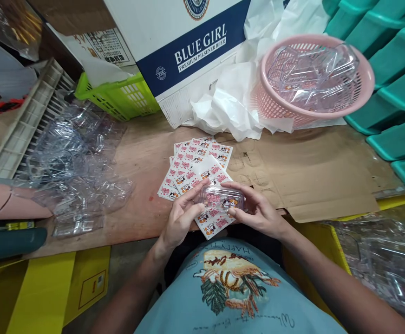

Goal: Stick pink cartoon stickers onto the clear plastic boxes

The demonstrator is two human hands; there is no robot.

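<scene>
Between my two hands is a small clear plastic case [226, 191], held just above the table's near edge. A cat-and-lettering sticker shows on or through its face. My left hand [184, 211] grips the left end, thumb in front and fingers behind. At the other end my right hand [258, 208] pinches the case between thumb and fingers. Sheets of printed stickers [185, 168] lie fanned out on the table beneath and beyond the case. One sheet reaches over the near edge, close to my body.
Clear plastic parts [66, 148] are heaped at the left. A pink basket [265, 83] holds more of them, beside crumpled white paper [226, 102]. Teal bins [394, 69] stand right, a Blue Girl carton [195, 55] and green basket [119, 95] behind. A yellow box [323, 236] sits below, right.
</scene>
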